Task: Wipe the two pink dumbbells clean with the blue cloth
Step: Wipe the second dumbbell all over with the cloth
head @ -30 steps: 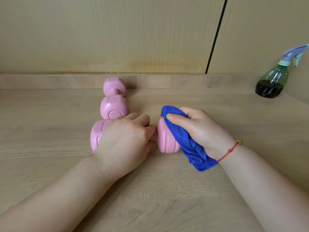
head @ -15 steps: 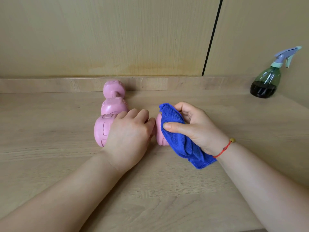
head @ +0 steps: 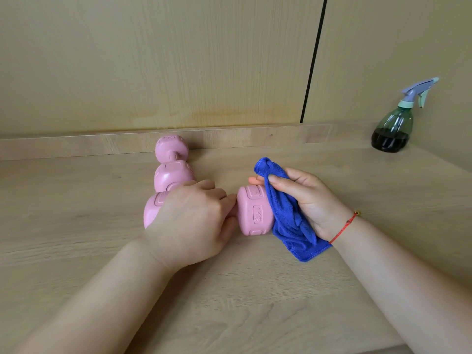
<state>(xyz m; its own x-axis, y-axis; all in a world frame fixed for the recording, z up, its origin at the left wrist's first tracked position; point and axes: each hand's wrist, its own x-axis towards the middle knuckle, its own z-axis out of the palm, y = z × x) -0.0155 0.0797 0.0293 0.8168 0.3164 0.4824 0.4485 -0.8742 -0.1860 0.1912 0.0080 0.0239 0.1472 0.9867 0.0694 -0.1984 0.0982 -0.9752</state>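
Dumbbell (head: 252,213) in left hand (head: 189,221), fingers (head: 217,198) curled

a home-like indoor room is being suggested, though the exact kind of room is not being made plain. a light wood-grain tabletop (head: 255,315) with a low raised ledge (head: 76,146) is being backed by matching beige wall panels (head: 153,60) split by a dark seam (head: 314,60). household things, a green spray bottle (head: 393,129) and small pink dumbbells (head: 171,175), are being kept on it.

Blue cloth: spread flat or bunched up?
Bunched. The blue cloth is crumpled in folds in the right hand, held against the near dumbbell at its end.
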